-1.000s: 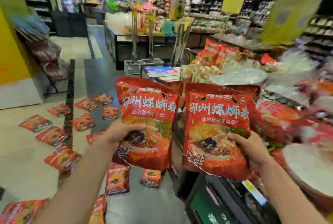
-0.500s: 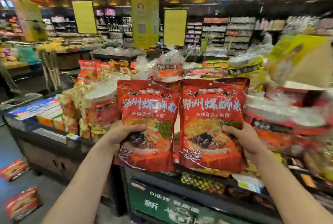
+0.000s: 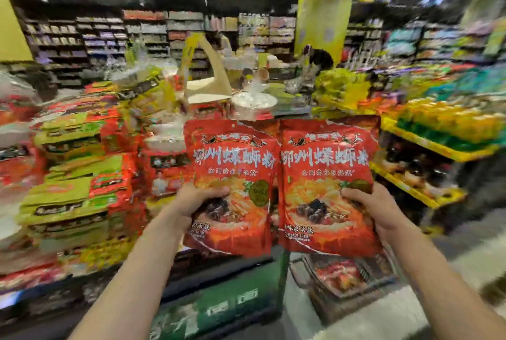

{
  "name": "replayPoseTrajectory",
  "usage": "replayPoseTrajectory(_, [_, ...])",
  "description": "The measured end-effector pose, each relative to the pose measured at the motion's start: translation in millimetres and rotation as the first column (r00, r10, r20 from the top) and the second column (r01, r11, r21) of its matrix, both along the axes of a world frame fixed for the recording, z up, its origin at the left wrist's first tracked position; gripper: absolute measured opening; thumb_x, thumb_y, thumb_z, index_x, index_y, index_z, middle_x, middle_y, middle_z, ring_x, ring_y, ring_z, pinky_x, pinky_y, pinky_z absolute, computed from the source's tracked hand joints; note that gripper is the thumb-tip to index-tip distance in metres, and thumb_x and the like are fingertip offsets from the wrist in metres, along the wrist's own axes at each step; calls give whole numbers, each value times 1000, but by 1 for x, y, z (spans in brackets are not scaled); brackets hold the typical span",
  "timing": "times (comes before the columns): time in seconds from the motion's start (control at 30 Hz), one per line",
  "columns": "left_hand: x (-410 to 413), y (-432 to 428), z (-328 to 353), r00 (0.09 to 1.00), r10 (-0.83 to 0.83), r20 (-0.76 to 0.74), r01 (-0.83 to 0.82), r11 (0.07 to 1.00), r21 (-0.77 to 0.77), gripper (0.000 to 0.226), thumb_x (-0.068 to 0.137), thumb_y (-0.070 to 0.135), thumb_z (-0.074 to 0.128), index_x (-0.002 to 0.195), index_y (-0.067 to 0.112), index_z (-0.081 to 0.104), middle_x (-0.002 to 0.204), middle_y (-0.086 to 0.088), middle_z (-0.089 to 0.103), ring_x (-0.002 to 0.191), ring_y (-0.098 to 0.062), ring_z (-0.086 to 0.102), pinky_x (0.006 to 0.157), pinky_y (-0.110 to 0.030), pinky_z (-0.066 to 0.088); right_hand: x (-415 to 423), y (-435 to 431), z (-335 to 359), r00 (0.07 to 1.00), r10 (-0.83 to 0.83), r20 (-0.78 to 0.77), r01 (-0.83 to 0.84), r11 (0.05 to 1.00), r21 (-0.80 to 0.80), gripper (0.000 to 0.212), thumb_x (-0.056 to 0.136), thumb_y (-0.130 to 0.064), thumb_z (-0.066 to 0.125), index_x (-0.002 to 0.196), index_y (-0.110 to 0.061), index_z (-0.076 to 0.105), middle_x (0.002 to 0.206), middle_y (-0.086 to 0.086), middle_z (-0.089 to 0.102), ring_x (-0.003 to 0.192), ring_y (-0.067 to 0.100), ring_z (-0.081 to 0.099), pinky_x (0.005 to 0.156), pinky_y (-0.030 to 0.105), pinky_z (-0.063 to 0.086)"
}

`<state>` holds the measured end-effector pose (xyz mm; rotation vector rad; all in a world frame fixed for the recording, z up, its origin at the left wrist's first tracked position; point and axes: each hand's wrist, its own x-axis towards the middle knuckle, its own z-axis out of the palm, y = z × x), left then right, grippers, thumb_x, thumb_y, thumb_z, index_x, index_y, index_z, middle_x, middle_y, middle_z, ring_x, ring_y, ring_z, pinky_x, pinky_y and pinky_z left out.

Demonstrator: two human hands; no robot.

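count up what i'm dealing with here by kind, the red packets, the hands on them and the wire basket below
red noodle packets: 2, the left packet and the right packet
hands: 2, the left hand and the right hand, each gripping one packet
wire basket: 1
total: 5

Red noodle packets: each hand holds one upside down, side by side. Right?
No: head view shows the left noodle packet in the left hand and right noodle packet in the right hand upright, not upside down, side by side.
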<state>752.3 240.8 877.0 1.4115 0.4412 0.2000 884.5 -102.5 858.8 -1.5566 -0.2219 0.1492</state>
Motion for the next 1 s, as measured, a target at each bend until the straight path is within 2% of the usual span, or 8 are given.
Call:
replayPoseTrajectory(0.1, [53, -61, -9, 989, -146, -14, 146, 989, 1, 95, 17, 34, 102, 102, 8, 70, 92, -8, 79, 77, -23, 76, 64, -30, 57, 11, -78, -8, 995, -85, -45, 84, 996, -10, 73, 47, -38, 93, 109, -9, 68, 103, 19, 74, 92, 40, 71, 85, 54, 57])
replayPoseTrajectory(0.23, [112, -131, -22, 957, -287, -38, 287, 958, -9, 61, 50, 14, 91, 107, 8, 69, 100, -13, 77, 90, -32, 74, 83, -45, 58, 20, -155, -22, 976, -201, -81, 203, 979, 7, 61, 56, -29, 88, 111, -11, 69, 106, 17, 74, 95, 38, 71, 88, 50, 57])
replayPoseTrajectory(0.33, [155, -173, -39, 926, -373, -62, 373, 928, -15, 62, 48, 12, 94, 106, 10, 70, 102, -13, 77, 92, -32, 74, 87, -45, 57, 27, -200, -35, 960, -257, -114, 260, 965, 14, 46, 76, -14, 80, 119, -12, 64, 110, 14, 74, 96, 34, 72, 86, 47, 58])
replayPoseTrajectory(0.53, [241, -248, -79, 863, -499, -81, 490, 865, -109, 83, 34, 21, 99, 110, 7, 68, 97, -12, 78, 90, -33, 74, 86, -46, 57, 64, -264, -63, 917, -338, -210, 352, 935, 35, 62, 67, -18, 85, 123, -14, 58, 110, 14, 73, 97, 37, 72, 82, 48, 58])
replayPoseTrajectory(0.63, [290, -270, -97, 842, -530, -98, 517, 845, -135, 69, 47, 12, 96, 109, 7, 68, 98, -12, 78, 91, -33, 74, 86, -46, 57, 103, -284, -75, 899, -376, -224, 395, 918, 43, 55, 71, -14, 82, 121, -14, 59, 110, 15, 73, 96, 37, 72, 75, 44, 60])
replayPoseTrajectory(0.73, [344, -283, -112, 838, -532, -120, 509, 843, -175, 58, 55, 9, 93, 107, 7, 68, 102, -16, 76, 94, -36, 73, 87, -48, 58, 156, -297, -85, 884, -392, -253, 416, 908, 45, 66, 61, -21, 87, 121, -14, 60, 111, 16, 72, 96, 38, 72, 76, 45, 60])
replayPoseTrajectory(0.83, [397, -288, -124, 844, -518, -136, 490, 849, -197, 56, 54, 7, 92, 105, 6, 69, 103, -17, 76, 91, -35, 74, 83, -45, 58, 211, -302, -93, 884, -381, -270, 395, 919, -3, 94, 36, -40, 97, 119, -13, 61, 109, 16, 73, 96, 38, 72, 84, 49, 57])
replayPoseTrajectory(1.0, [468, -286, -139, 867, -473, -158, 441, 874, -203, 46, 65, 8, 87, 107, 6, 69, 103, -16, 76, 93, -35, 74, 84, -44, 59, 290, -300, -110, 869, -369, -330, 389, 921, -5, 104, 26, -41, 99, 119, -13, 60, 107, 15, 74, 95, 38, 72, 78, 47, 58])
